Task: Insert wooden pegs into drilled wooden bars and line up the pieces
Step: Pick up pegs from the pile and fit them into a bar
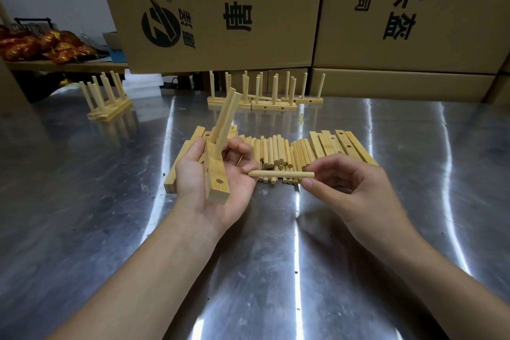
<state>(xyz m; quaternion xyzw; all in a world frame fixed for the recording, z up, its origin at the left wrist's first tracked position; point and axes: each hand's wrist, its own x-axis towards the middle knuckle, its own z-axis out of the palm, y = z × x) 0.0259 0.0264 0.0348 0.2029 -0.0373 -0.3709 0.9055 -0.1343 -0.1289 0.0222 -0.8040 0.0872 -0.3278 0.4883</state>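
Left hand (pixel 193 188): is gripping the bar (pixel 216 176), thumb and fingers curled round it, holding it up off the table (pixel 276 257).
Bar: is carrying at least one standing peg (pixel 225 119) at its far end; an open hole (pixel 220 181) is facing up near the close end.
Right hand (pixel 347 188): is pinching a loose peg (pixel 281 174) by its right end; the peg is lying level, its free tip just beside the left palm.
Step in hand: probably bringing this peg to the open hole.
Doing it well: the peg is needing to turn upright, tip squarely over the hole, then go in with a straight push while the left hand is bracing the bar.
Grip advice: sliding the fingertips nearer the tip is likely giving better aim.
Risk: pushing at a slant is likely jamming the peg or leaving it leaning.
Supply: the pile of pegs (pixel 276 152) and spare bars (pixel 347 145) are lying just beyond the hands.
Finished pieces (pixel 265 102): are standing at the far edge.
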